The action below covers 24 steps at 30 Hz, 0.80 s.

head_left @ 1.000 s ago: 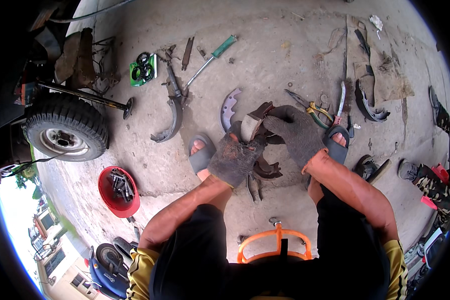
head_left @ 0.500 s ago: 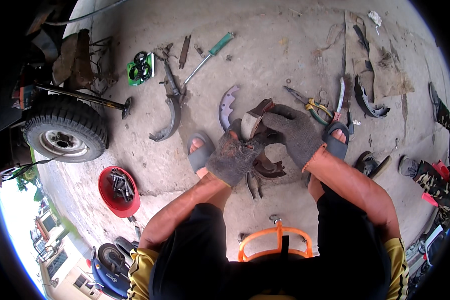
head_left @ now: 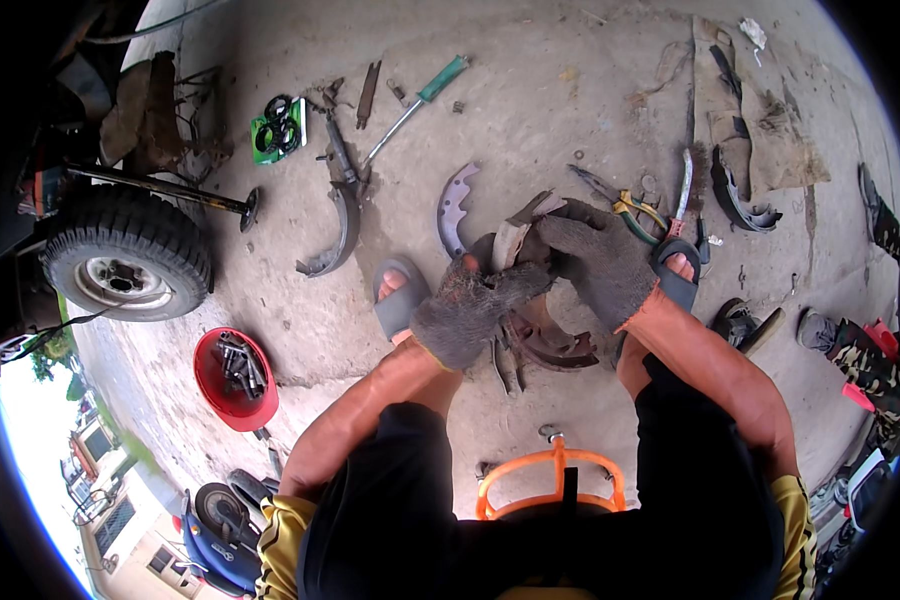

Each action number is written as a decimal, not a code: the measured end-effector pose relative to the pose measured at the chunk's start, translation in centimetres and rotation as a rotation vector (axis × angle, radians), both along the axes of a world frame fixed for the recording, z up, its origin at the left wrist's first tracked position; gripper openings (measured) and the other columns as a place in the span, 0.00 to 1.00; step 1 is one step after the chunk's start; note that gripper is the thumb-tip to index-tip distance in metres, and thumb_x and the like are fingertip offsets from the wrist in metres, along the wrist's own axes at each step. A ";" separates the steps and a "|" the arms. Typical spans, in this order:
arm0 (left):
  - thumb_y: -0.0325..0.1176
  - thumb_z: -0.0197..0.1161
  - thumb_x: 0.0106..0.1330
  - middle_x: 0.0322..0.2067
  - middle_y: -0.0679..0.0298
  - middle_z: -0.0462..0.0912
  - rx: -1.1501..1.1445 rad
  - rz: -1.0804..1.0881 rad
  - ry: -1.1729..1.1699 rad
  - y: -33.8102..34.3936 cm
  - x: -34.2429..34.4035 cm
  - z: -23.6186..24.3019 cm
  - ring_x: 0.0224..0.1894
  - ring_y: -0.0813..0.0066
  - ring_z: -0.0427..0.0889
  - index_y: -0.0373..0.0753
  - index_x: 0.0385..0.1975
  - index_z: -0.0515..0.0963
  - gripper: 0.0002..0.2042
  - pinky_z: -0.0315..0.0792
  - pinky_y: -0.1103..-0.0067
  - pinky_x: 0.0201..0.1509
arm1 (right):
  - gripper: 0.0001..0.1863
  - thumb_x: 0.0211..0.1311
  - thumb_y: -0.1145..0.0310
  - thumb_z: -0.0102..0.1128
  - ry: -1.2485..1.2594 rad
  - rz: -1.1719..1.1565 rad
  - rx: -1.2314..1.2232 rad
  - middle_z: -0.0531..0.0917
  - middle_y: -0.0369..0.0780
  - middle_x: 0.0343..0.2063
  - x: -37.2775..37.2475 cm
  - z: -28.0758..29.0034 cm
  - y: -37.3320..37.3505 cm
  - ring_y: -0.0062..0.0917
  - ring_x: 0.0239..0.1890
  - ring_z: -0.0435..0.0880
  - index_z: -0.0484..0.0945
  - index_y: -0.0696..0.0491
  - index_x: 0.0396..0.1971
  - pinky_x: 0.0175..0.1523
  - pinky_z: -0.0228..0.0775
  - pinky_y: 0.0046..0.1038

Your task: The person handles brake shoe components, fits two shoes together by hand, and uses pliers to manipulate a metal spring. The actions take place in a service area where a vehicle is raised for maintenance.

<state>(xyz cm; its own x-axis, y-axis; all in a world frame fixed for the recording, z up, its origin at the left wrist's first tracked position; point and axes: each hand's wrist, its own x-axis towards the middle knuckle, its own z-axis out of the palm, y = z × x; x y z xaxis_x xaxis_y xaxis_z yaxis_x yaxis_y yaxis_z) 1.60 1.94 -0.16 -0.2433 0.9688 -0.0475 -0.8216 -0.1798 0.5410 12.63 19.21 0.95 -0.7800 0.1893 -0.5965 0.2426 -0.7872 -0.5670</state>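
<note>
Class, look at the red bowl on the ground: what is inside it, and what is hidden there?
The red bowl holds a pile of metal parts. Whatever lies beneath the top pieces is covered and cannot be seen.

Off to my left I see a wheel (head_left: 122,277) with a knobbly tyre, and nearer me a red bowl (head_left: 263,414) holding dark metal pieces (head_left: 238,365). Farther out, black rings (head_left: 287,130) lie on a green-and-white box (head_left: 264,147), with a screwdriver (head_left: 443,79) nearby, its green handle away from me. At lower left are a blue motorbike (head_left: 213,553) and a pale building (head_left: 130,548). Below me curves an orange frame (head_left: 515,463). Far to my right lie brown sacking (head_left: 782,150) and a white scrap (head_left: 753,34); nearer is another person's camouflage-patterned leg (head_left: 863,372).
</note>
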 end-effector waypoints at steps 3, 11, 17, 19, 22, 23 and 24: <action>0.31 0.50 0.77 0.57 0.60 0.82 -0.454 -0.140 0.501 0.8 -0.6 3.9 0.54 0.66 0.82 0.40 0.65 0.72 0.19 0.75 0.79 0.60 | 0.14 0.68 0.65 0.64 -0.024 0.050 0.051 0.86 0.37 0.40 -0.2 0.1 0.8 0.21 0.41 0.86 0.82 0.56 0.49 0.46 0.82 0.27; 0.39 0.63 0.73 0.49 0.73 0.86 -0.701 -0.067 1.075 -0.3 -0.2 3.2 0.46 0.82 0.83 0.42 0.64 0.74 0.22 0.75 0.87 0.51 | 0.19 0.70 0.61 0.63 -0.154 0.108 0.086 0.85 0.38 0.45 -0.1 -0.4 0.0 0.23 0.45 0.86 0.79 0.56 0.55 0.49 0.82 0.27; 0.24 0.65 0.67 0.45 0.60 0.85 -0.621 -0.081 0.337 -0.6 -0.6 -0.3 0.48 0.78 0.82 0.36 0.52 0.77 0.15 0.75 0.81 0.50 | 0.23 0.69 0.56 0.63 -0.167 0.280 0.272 0.85 0.38 0.40 -0.3 0.0 0.5 0.19 0.41 0.84 0.80 0.58 0.54 0.46 0.78 0.24; 0.29 0.63 0.70 0.48 0.65 0.87 -0.733 -0.199 0.845 -0.4 -1.4 2.8 0.45 0.75 0.86 0.37 0.58 0.78 0.17 0.78 0.81 0.51 | 0.24 0.69 0.54 0.64 -0.190 0.339 0.354 0.85 0.38 0.38 -0.1 0.2 1.3 0.18 0.39 0.82 0.81 0.59 0.53 0.44 0.76 0.23; 0.31 0.61 0.70 0.46 0.62 0.88 -0.665 -0.038 0.553 -1.4 -1.7 2.1 0.43 0.69 0.88 0.35 0.55 0.81 0.16 0.79 0.76 0.53 | 0.25 0.67 0.52 0.65 -0.189 0.386 0.418 0.86 0.39 0.36 -0.1 0.4 1.7 0.17 0.38 0.81 0.82 0.60 0.51 0.43 0.74 0.23; 0.30 0.61 0.70 0.44 0.60 0.89 -0.617 0.038 0.376 -1.9 -1.6 1.3 0.44 0.68 0.88 0.33 0.53 0.82 0.15 0.79 0.75 0.54 | 0.26 0.67 0.52 0.65 -0.171 0.360 0.417 0.86 0.39 0.36 -0.1 0.3 1.6 0.17 0.38 0.81 0.82 0.61 0.50 0.44 0.74 0.22; 0.30 0.61 0.69 0.43 0.58 0.89 -0.563 0.112 0.200 -2.2 -1.5 0.5 0.44 0.66 0.88 0.32 0.50 0.83 0.14 0.79 0.73 0.55 | 0.26 0.66 0.51 0.65 -0.152 0.333 0.416 0.86 0.39 0.36 -0.1 0.2 1.5 0.17 0.39 0.81 0.83 0.61 0.50 0.44 0.74 0.22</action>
